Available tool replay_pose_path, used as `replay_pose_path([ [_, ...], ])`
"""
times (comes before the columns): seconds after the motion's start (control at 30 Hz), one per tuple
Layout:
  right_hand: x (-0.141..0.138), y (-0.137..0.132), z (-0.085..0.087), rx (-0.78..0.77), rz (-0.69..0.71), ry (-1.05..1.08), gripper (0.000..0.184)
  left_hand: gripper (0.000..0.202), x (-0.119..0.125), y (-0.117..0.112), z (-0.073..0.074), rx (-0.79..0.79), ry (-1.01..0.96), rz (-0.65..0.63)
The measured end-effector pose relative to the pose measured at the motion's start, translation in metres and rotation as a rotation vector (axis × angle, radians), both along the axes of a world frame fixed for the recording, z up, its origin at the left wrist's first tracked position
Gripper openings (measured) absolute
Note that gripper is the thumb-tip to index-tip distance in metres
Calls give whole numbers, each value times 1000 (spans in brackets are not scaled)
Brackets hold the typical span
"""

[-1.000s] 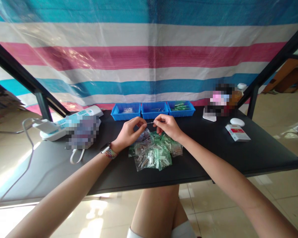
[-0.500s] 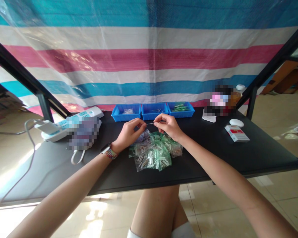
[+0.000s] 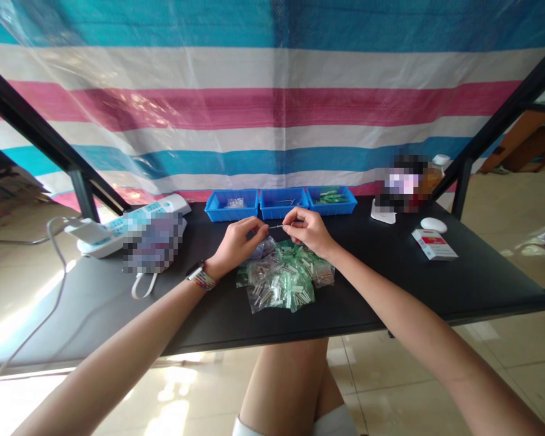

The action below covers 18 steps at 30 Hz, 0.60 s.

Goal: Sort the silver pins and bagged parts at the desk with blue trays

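Note:
Between my two hands stretches a thin metal rod point(image 3: 275, 226), too small to tell its exact kind. My left hand point(image 3: 240, 242) pinches its left end, and my right hand point(image 3: 309, 231) pinches the right end between thumb and fingers. Just below them lies a heap of small clear and green plastic bags point(image 3: 286, 281) with short metal and white pieces inside. Beyond my hands stand a left blue bin point(image 3: 215, 212) with small clear bags, a middle blue bin point(image 3: 275, 212) with thin metal pieces, and a right blue bin point(image 3: 332, 209) with green bags.
On the left of the black table point(image 3: 367, 297) lie a power strip point(image 3: 129, 225) with a plugged-in charger point(image 3: 87, 232) and a blurred-out object point(image 3: 153, 242). At right are a small box point(image 3: 435, 244), a white rounded object point(image 3: 433, 224) and a bottle point(image 3: 436, 171). A striped sheet point(image 3: 236, 109) hangs behind.
Both hands hold almost the same pose on the thin rod. The view has shifted very slightly; nothing else has visibly moved.

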State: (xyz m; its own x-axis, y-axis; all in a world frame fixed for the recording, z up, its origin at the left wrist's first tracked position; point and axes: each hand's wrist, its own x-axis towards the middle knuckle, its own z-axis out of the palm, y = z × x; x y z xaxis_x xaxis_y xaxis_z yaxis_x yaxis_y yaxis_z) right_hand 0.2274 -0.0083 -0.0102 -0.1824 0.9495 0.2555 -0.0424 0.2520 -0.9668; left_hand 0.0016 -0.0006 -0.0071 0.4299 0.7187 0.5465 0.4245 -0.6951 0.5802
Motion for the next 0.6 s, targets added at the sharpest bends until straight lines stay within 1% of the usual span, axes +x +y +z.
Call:
replay_pose_path([
  [0.1, 1, 2, -1, 6, 9, -8, 26, 34, 0, -1, 1, 3, 13, 2],
  [0.17, 3, 7, 0, 22, -11, -2, 26, 36, 0, -2, 2, -1, 22, 4],
  [0.2, 4, 11, 1, 35, -44, 10, 26, 37, 0, -3, 2, -5, 24, 4],
  [0.27, 9, 23, 2, 60, -157, 38, 26, 39, -1, -4, 3, -12, 25, 0],
  [0.33, 16, 34, 4, 68, -267, 18, 30, 39, -1, -5, 3, -15, 27, -9],
  [0.4, 26, 43, 6, 79, -323, -109, 42, 39, -1, -5, 3, -16, 30, -18],
  [0.43, 32, 46, 7, 103, -357, -202, 44, 39, -1, -5, 3, -17, 31, -19],
  [0.47, 40, 47, 8, 137, -404, -303, 41, 39, -1, -4, 2, -17, 32, -16],
  [0.53, 57, 46, 11, 181, -497, -487, 29, 39, -2, -4, 2, -20, 34, -6],
  [0.57, 67, 44, 13, 164, -501, -561, 22, 39, -2, -4, 2, -23, 36, -4],
  [0.6, 76, 42, 15, 110, -458, -624, 18, 39, -2, -4, 1, -25, 40, -5],
])
